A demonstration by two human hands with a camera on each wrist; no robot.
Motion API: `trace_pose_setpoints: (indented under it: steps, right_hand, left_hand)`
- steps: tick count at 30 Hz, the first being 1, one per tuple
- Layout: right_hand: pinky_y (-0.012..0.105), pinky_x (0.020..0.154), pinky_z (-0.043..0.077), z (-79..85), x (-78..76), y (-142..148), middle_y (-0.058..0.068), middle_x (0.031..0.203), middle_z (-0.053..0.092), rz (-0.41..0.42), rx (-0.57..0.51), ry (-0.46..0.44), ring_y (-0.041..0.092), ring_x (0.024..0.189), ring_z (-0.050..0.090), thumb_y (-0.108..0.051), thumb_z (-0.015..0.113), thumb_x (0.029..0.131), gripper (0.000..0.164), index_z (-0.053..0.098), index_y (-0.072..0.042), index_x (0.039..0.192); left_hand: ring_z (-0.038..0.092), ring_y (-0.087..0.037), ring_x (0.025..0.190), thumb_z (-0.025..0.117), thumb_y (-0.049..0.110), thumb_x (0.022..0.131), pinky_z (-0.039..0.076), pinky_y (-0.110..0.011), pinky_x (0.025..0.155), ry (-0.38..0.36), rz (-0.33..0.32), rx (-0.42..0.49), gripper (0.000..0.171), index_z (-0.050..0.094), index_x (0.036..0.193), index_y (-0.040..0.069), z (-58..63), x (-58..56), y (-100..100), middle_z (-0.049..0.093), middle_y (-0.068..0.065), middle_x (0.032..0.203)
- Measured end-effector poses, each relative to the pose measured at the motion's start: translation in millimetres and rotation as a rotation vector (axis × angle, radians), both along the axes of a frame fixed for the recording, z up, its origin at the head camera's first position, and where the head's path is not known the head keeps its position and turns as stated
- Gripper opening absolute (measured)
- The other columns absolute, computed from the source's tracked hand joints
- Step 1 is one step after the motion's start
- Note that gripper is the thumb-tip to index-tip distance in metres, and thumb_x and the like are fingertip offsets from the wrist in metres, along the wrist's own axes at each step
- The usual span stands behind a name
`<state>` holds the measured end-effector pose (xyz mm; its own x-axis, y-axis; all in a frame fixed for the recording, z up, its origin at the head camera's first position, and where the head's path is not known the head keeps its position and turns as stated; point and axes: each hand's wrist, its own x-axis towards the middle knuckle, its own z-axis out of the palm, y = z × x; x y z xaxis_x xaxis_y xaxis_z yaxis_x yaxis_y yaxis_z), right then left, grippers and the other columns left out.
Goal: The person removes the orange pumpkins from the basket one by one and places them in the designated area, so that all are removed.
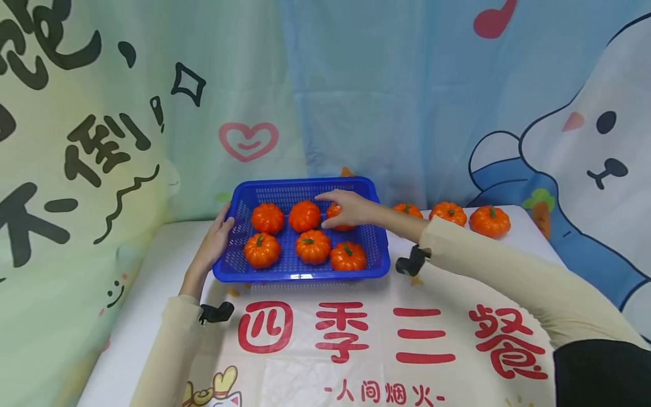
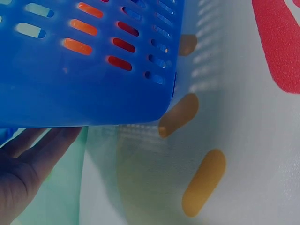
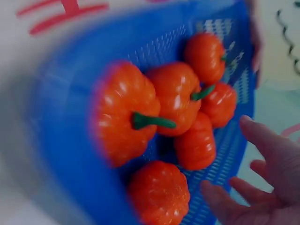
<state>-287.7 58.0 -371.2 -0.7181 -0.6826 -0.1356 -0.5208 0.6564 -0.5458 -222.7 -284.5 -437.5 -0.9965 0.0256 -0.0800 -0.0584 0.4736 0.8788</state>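
A blue plastic basket [image 1: 300, 277] with slotted walls holds several small orange pumpkins [image 1: 312, 247] with green stems. My left hand [image 1: 216, 240] grips the basket's left rim; in the left wrist view its fingers [image 2: 49, 145] pass behind the rim. Over the basket's back right part is my right hand [image 1: 351, 209], thumb and fingers spread apart. It partly covers the back right pumpkin [image 1: 333, 211] in the head view. The right wrist view shows its fingers [image 3: 262, 136] beside the pumpkins, with nothing between them.
To the right of the basket, three more pumpkins [image 1: 490, 221] stand in a row on the table near its back edge. A white cloth with red lettering [image 1: 424, 333] covers the table [image 1: 152, 271]. A printed curtain [image 1: 356, 113] hangs close behind.
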Motion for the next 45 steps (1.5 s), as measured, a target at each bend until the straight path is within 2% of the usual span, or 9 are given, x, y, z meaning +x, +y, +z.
trace_pose_setpoints:
  steps: [6,10,16,21,26,30,34,39,45]
  right_hand:
    - [0.049,0.12,0.026,-16.6,-36.1,-32.0,0.016,0.154,0.038,-0.003,0.161,-0.034,0.035,0.145,0.03,-0.028,0.067,0.092,0.067,0.037,-0.01,0.15]
    - [0.046,0.12,0.025,-24.1,-49.1,-45.3,0.014,0.156,0.036,-0.006,0.201,-0.074,0.032,0.146,0.029,-0.029,0.067,0.091,0.07,0.035,-0.011,0.151]
    - [0.042,0.121,0.025,-33.6,-52.0,-54.0,0.014,0.154,0.039,0.005,0.277,-0.082,0.032,0.144,0.032,-0.032,0.069,0.089,0.074,0.035,-0.009,0.151]
    - [0.041,0.12,0.028,-38.1,-47.6,-57.9,0.016,0.15,0.042,-0.009,0.29,-0.055,0.031,0.14,0.037,-0.033,0.071,0.087,0.076,0.036,-0.008,0.15]
    - [0.04,0.114,0.037,-35.5,-44.9,-57.3,0.019,0.138,0.05,0.002,0.24,0.005,0.032,0.128,0.047,-0.033,0.076,0.083,0.075,0.043,-0.006,0.146]
    - [0.043,0.111,0.039,-19.7,-43.5,-45.6,0.019,0.138,0.049,0.007,0.131,0.022,0.032,0.127,0.047,-0.034,0.076,0.083,0.075,0.044,-0.008,0.146]
    - [0.048,0.107,0.042,6.0,-27.5,-16.8,0.019,0.143,0.047,-0.025,-0.015,0.031,0.034,0.126,0.049,-0.035,0.077,0.082,0.076,0.044,-0.011,0.146]
    - [0.052,0.101,0.048,31.0,16.4,40.6,0.02,0.143,0.045,-0.107,-0.131,0.045,0.039,0.123,0.054,-0.032,0.079,0.081,0.076,0.044,-0.012,0.145]
    - [0.053,0.089,0.054,35.5,70.5,124.9,0.019,0.14,0.045,-0.331,-0.145,0.073,0.042,0.12,0.05,-0.037,0.078,0.081,0.077,0.044,-0.014,0.146]
  left_hand:
    - [0.008,-0.04,0.151,0.028,0.022,0.106,0.005,-0.058,0.121,-0.046,-0.004,0.042,0.058,0.005,0.157,0.012,19.2,3.5,14.8,0.008,-0.017,0.164]
    - [0.009,-0.039,0.151,0.028,0.023,0.106,0.006,-0.058,0.121,-0.045,-0.006,0.042,0.057,0.005,0.157,0.013,17.2,1.8,17.1,0.008,-0.016,0.164]
    - [0.01,-0.036,0.151,0.026,0.032,0.106,0.007,-0.057,0.122,-0.007,-0.004,0.023,0.057,0.004,0.158,0.021,-0.8,-3.4,12.5,0.009,-0.011,0.165]
    - [0.01,-0.036,0.151,0.026,0.034,0.106,0.006,-0.057,0.122,0.005,-0.001,0.019,0.057,0.004,0.158,0.022,-4.5,-3.8,10.8,0.009,-0.011,0.165]
    - [0.01,-0.036,0.151,0.025,0.034,0.106,0.007,-0.057,0.122,0.005,-0.001,0.005,0.057,0.005,0.158,0.022,-3.3,-5.2,8.5,0.009,-0.011,0.165]
    - [0.009,-0.036,0.151,0.025,0.035,0.106,0.006,-0.057,0.122,-0.001,0.004,-0.012,0.058,0.004,0.158,0.022,-1.2,-4.4,5.3,0.008,-0.011,0.165]
    - [0.008,-0.037,0.152,0.025,0.035,0.106,0.005,-0.058,0.121,-0.002,0.001,-0.01,0.058,0.003,0.158,0.022,0.8,-1.9,2.5,0.007,-0.011,0.165]
    - [0.008,-0.038,0.151,0.025,0.033,0.106,0.005,-0.058,0.122,-0.003,0.002,-0.01,0.058,0.003,0.158,0.021,0.8,1.5,-0.7,0.007,-0.012,0.165]
    - [0.007,-0.037,0.151,0.025,0.035,0.106,0.005,-0.058,0.121,0.0,0.002,-0.018,0.058,0.003,0.158,0.022,-1.3,1.4,-1.0,0.007,-0.012,0.165]
